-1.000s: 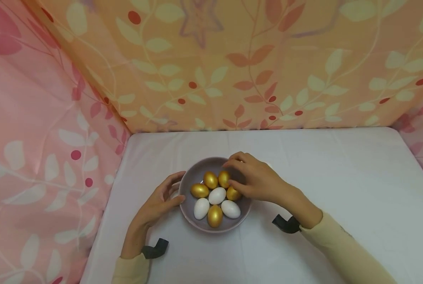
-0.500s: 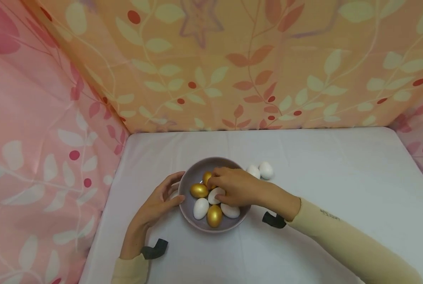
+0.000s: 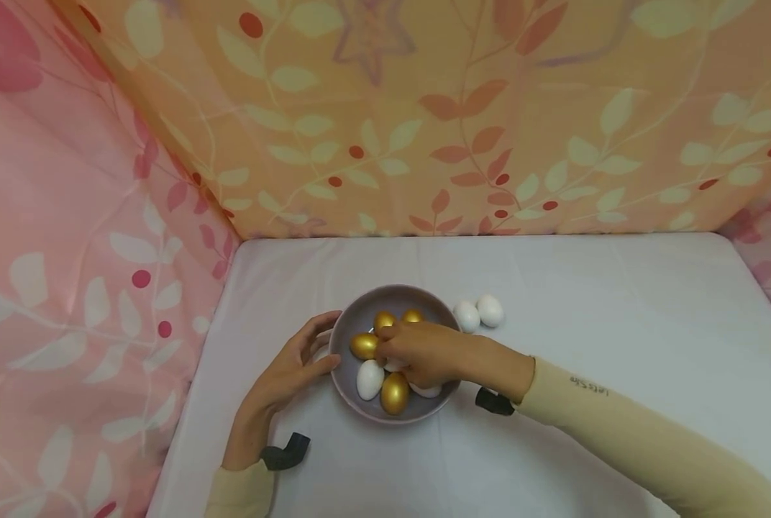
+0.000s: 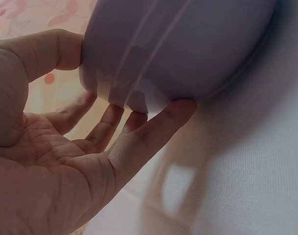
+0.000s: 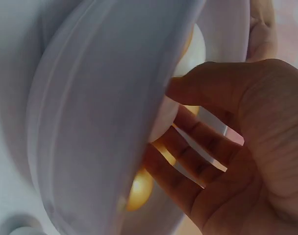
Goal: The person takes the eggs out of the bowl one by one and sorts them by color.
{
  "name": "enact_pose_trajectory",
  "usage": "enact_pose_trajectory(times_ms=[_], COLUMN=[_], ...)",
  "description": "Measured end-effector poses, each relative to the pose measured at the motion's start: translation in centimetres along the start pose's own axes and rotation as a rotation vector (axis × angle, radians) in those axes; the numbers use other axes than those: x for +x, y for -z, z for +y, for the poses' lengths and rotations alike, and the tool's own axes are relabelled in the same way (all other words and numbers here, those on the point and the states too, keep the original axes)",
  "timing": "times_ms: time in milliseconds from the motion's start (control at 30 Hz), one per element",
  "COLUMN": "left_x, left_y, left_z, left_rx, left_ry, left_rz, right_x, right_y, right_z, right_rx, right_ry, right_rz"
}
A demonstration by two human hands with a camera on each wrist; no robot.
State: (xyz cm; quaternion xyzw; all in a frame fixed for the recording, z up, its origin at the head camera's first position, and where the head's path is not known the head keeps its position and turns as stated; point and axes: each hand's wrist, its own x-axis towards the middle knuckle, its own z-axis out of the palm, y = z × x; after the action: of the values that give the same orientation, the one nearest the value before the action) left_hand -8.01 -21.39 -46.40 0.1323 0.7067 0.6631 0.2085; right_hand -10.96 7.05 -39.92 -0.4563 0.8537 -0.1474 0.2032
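Note:
A mauve bowl [image 3: 353, 408] of golden and white eggs stands on the white-covered table. My left hand [image 3: 291, 370] holds the bowl's left side, thumb at the rim; in the left wrist view its fingertips bear against the outer wall. Inside the bowl, my right hand [image 3: 424, 350] grips a white egg [image 5: 163, 120] in the middle, thumb on one side and fingers on the other. Around it lie golden eggs [image 3: 363, 346], one of them the front golden egg [image 3: 395, 393], and another white egg [image 3: 370, 380]. The right hand covers part of the contents in the head view.
Two white eggs, a nearer one [image 3: 467, 316] and a farther one [image 3: 490, 311], rest on the table just right of the bowl. Patterned cloth walls, pink [image 3: 88, 237] at left and orange [image 3: 385, 129] behind, border the white tabletop [image 3: 618, 324].
My right hand has moved left and down from the bowl's right side onto the middle white egg, uncovering the two white eggs outside. The left hand has stayed on the bowl.

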Motion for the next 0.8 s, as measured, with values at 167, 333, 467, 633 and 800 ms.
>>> enact_pose_trajectory(times_ms=[167, 333, 467, 633, 800], left_x=[0.4, 0.6, 0.4, 0.2, 0.0], left_y=[-0.1, -0.2, -0.1, 0.1, 0.2], left_z=[0.2, 0.1, 0.0, -0.1, -0.3], left_rx=[-0.009, -0.010, -0.004, -0.006, -0.011], left_ry=[0.007, 0.011, 0.007, 0.000, 0.000], left_rz=[0.000, -0.015, -0.014, -0.009, -0.004], right_x=[0.2, 0.4, 0.8, 1.4, 1.4], right_y=[0.1, -0.2, -0.4, -0.2, 0.3], right_z=[0.1, -0.1, -0.4, -0.6, -0.7], right_rx=[-0.004, 0.025, 0.018, -0.026, -0.028], right_ry=[-0.034, -0.067, -0.074, -0.058, -0.071], right_rz=[-0.047, -0.069, -0.080, -0.084, -0.089])
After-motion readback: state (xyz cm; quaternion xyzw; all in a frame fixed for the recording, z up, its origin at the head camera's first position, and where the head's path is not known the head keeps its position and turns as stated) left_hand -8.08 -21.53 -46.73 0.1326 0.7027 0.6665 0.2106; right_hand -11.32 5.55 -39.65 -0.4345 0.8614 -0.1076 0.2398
